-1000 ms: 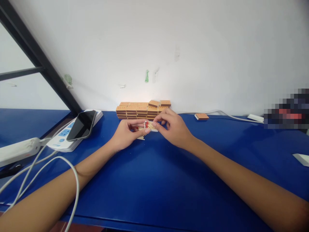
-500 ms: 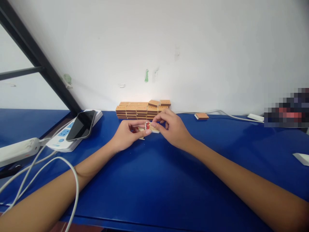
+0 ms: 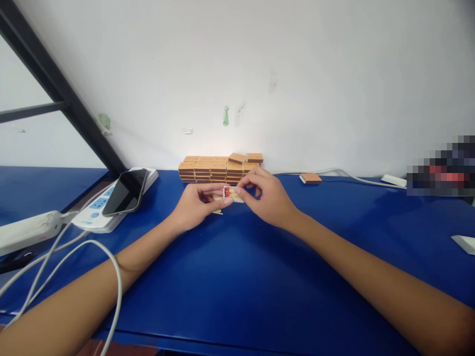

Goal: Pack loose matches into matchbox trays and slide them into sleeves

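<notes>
Between my two hands is a small white matchbox tray [image 3: 239,200] with red-headed matches [image 3: 231,192] lying in it. My left hand [image 3: 195,205] is closed on the tray's left end, thumb in front and fingers behind. At the tray's right end, my right hand [image 3: 265,195] has thumb and forefinger pinched on the matches' pale ends. Loose matchsticks [image 3: 218,212] lie on the table below my left thumb, and more show between its thumb and fingers. Behind the hands stands a stack of orange-brown matchboxes [image 3: 202,168], its right part partly hidden by my right hand.
One matchbox [image 3: 310,178] lies apart on the blue table [image 3: 237,287], to the right. At left are a phone [image 3: 126,192] resting on a white power strip [image 3: 100,223], a white adapter [image 3: 29,231] and looped white cables [image 3: 115,267]. A black metal frame [image 3: 63,94] slants at left.
The matches in the tray lie flatter, with more of them and their red heads showing. My right fingers have shifted slightly right. My left hand keeps its hold.
</notes>
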`<act>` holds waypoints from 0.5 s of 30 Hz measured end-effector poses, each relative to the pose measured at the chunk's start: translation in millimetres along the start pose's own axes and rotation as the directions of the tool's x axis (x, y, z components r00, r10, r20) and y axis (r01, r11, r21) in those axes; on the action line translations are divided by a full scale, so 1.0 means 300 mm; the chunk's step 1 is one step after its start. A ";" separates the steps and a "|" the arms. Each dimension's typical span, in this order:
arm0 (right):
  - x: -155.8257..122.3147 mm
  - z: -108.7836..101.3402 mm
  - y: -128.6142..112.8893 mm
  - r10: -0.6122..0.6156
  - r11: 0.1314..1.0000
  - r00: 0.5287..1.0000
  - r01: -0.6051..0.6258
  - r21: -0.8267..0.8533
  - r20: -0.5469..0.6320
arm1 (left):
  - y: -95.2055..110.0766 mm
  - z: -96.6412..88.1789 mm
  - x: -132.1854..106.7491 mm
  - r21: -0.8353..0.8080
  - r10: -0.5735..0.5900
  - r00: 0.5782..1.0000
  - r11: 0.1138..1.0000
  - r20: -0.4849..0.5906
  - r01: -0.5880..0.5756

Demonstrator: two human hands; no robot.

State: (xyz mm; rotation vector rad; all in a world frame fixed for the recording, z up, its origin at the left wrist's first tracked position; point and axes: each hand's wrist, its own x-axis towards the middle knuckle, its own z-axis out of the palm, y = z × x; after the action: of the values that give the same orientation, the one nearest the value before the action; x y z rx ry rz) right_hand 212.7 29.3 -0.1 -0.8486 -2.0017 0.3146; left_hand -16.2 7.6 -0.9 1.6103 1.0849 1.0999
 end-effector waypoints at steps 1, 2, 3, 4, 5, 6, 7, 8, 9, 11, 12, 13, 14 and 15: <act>0.000 0.001 0.002 -0.002 1.000 1.000 0.002 -0.008 -0.006 | -0.001 0.000 0.000 -0.002 -0.001 1.000 1.000 -0.003 0.001; 0.000 0.001 0.004 -0.002 1.000 1.000 0.002 -0.013 -0.009 | -0.001 0.000 0.000 -0.004 0.001 1.000 1.000 -0.004 -0.001; 0.000 0.000 0.005 -0.001 1.000 1.000 0.001 -0.016 -0.009 | -0.001 -0.001 0.000 -0.004 0.005 1.000 1.000 -0.005 -0.005; 0.000 -0.002 0.005 0.002 1.000 1.000 -0.002 -0.018 -0.008 | 0.000 -0.001 0.000 -0.003 0.008 1.000 1.000 -0.004 -0.008; 0.001 -0.004 0.005 0.008 1.000 1.000 -0.008 -0.021 -0.007 | 0.001 -0.002 0.000 0.000 0.009 1.000 1.000 -0.004 -0.009; 0.001 -0.007 0.005 0.013 1.000 1.000 -0.013 -0.025 -0.004 | 0.002 -0.002 -0.001 0.003 0.008 1.000 1.000 -0.006 -0.008; 0.001 -0.010 0.005 0.015 0.999 1.000 -0.015 -0.029 -0.003 | 0.003 -0.003 -0.001 0.005 0.005 1.000 1.000 -0.007 -0.005; 0.001 -0.012 0.005 0.016 0.999 1.000 -0.016 -0.033 -0.001 | 0.004 -0.003 -0.001 0.006 0.002 1.000 1.000 -0.009 -0.002; 0.001 -0.014 0.006 0.015 0.999 1.000 -0.015 -0.033 0.003 | 0.004 -0.003 -0.001 0.005 0.001 1.000 1.000 -0.012 -0.001; 0.000 -0.015 0.008 0.003 1.000 1.000 -0.003 -0.021 0.020 | 0.005 -0.003 -0.002 0.001 0.005 1.000 1.000 -0.012 -0.005; 0.000 -0.014 0.010 -0.006 1.000 1.000 0.006 -0.012 0.031 | 0.005 -0.002 -0.001 0.002 0.006 1.000 1.000 -0.012 -0.006; -0.001 -0.013 0.011 -0.013 1.000 0.999 0.013 -0.003 0.039 | 0.004 -0.001 -0.001 0.004 0.007 1.000 1.000 -0.013 -0.007; -0.001 -0.012 0.012 -0.018 1.000 0.999 0.018 0.003 0.045 | 0.004 0.000 0.000 0.007 0.008 1.000 1.000 -0.013 -0.008; -0.001 -0.010 0.013 -0.019 1.000 0.999 0.019 0.006 0.046 | 0.004 0.001 0.000 0.010 0.011 1.000 1.000 -0.010 -0.011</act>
State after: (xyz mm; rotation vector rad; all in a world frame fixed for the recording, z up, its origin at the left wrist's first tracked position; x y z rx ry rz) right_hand 217.0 31.6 -0.6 -0.8250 -2.0493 0.3312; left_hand -15.9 7.4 0.1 1.6223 1.0911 1.1129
